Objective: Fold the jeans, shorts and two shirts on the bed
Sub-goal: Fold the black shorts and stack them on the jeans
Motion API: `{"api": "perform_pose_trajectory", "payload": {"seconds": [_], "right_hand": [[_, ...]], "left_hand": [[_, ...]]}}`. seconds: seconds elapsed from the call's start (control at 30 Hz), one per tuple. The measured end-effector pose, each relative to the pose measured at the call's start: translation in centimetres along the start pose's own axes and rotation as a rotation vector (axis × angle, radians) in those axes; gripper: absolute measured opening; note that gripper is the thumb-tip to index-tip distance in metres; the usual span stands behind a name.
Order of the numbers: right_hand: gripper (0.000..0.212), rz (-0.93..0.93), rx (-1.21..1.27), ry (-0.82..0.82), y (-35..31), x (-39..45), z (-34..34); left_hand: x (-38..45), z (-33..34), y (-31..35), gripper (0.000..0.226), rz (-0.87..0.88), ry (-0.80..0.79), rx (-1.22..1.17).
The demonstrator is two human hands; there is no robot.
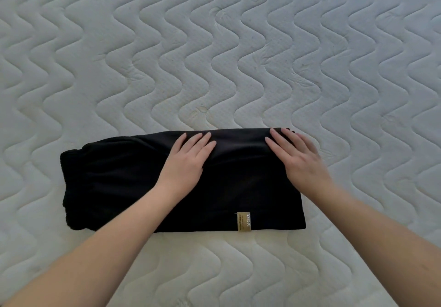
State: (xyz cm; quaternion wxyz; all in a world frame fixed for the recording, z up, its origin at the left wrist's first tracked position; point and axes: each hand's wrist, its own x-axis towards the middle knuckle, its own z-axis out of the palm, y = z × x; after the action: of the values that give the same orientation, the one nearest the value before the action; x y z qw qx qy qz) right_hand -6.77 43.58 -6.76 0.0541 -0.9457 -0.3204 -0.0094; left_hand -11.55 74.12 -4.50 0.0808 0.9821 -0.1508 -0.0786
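Note:
A black garment (114,182) lies folded into a long flat rectangle on the white quilted bed (214,56), its bunched elastic waistband at the left end and a small gold label (244,221) near its front edge. My left hand (188,161) rests flat on the middle of the cloth, fingers straight and pointing away from me. At the garment's far right corner my right hand (298,161) lies flat too, fingers spread over the edge. No other clothes are in view.
The wavy-stitched mattress surface fills the whole view around the garment. My two bare forearms reach in from the bottom corners.

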Motion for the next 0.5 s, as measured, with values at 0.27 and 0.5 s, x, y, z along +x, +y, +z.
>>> {"api": "perform_pose_trajectory", "payload": {"seconds": [0.27,0.5], "right_hand": [[0.061,0.256,0.01,-0.338,-2.7,-2.1,0.2],[0.053,1.148,0.776,0.024,-2.9,1.1,-0.8]], "left_hand": [[-3.4,3.0,0.8,0.061,-0.079,-0.174,0.045],[-3.3,2.9,0.7,0.059,-0.088,-0.145,0.064]]}}
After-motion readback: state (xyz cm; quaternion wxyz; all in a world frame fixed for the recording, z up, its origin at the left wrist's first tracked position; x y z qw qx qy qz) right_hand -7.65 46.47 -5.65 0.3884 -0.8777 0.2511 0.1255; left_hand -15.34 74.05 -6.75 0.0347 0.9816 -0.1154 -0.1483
